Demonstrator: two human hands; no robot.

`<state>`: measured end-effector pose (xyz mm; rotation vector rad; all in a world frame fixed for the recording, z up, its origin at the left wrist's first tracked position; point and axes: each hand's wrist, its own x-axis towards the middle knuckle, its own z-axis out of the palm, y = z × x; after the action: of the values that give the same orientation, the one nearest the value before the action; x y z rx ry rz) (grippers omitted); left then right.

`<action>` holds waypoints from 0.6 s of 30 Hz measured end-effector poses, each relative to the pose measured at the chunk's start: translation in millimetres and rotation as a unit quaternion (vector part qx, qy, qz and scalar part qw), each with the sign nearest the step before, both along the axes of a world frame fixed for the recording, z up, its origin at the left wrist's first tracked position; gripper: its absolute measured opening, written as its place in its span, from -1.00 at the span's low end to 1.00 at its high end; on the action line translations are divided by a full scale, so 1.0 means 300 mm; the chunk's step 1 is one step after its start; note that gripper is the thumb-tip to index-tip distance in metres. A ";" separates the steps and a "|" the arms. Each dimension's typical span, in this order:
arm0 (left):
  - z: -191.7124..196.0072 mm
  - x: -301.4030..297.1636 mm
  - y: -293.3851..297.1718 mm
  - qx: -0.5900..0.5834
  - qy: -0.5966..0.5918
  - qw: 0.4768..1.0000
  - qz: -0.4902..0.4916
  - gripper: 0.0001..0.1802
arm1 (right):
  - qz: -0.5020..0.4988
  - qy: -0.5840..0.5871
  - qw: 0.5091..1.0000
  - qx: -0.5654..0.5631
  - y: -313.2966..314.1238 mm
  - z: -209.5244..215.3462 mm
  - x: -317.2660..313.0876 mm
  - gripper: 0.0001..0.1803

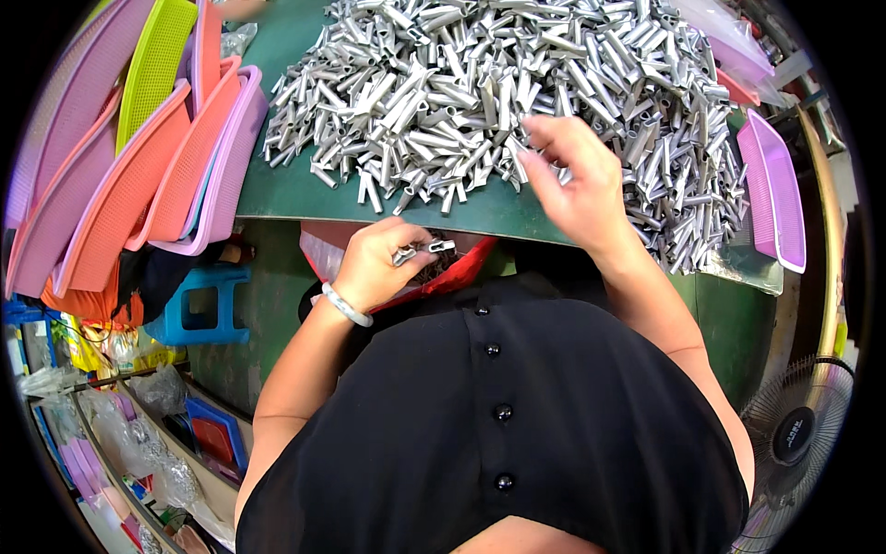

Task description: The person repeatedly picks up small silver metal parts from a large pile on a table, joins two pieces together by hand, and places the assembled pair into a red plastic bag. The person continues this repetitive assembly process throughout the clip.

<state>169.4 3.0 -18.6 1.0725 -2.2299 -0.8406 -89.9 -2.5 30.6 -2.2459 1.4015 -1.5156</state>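
Observation:
A broad heap of short silver metal tubes (443,102) covers much of the green table (286,194). My left hand (374,263), with a pale bracelet at its wrist, is closed around a few metal tubes (425,250) just off the table's near edge. Below that hand, a red bag (466,268) with dark contents hangs or stands under the edge, partly hidden. Over the near side of the heap is my right hand (581,180), thumb and fingers apart and slightly blurred. Nothing shows between its fingers.
Stacked plastic baskets (175,157) in purple, coral and lime fill the table's left side. A purple basket (775,189) stands at the right edge. On the floor at left is a blue stool (203,309). A black fan (794,434) stands at lower right, and open drawers (157,443) at lower left.

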 end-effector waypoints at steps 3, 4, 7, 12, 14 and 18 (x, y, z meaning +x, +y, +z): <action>-0.049 0.007 0.004 -0.035 -0.139 0.989 0.029 -0.80 | -0.087 -0.072 0.989 0.096 -0.037 -0.014 -0.010 -0.62; -0.039 0.000 0.013 -0.044 -0.130 0.990 0.026 -0.78 | -0.081 -0.052 0.992 0.085 -0.054 -0.032 -0.016 -0.57; -0.021 -0.008 0.013 -0.052 -0.145 0.988 0.016 -0.72 | -0.115 0.134 0.984 0.002 -0.079 -0.004 -0.024 -0.56; 0.064 -0.082 -0.002 0.073 -0.042 0.996 -0.004 -0.76 | -0.153 0.227 0.961 0.042 -0.088 -0.003 -0.013 -0.63; 0.079 -0.132 -0.014 0.048 0.034 0.998 -0.007 -0.79 | -0.140 0.206 0.968 0.018 -0.098 -0.014 -0.023 -0.65; 0.108 -0.222 -0.054 -0.010 0.138 0.990 -0.001 -0.77 | -0.088 0.120 0.986 -0.069 -0.106 -0.014 -0.051 -0.65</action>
<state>102.7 -13.0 13.7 0.8860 -2.0030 -0.9071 -105.1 -34.3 26.3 -2.5205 1.6482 -1.4721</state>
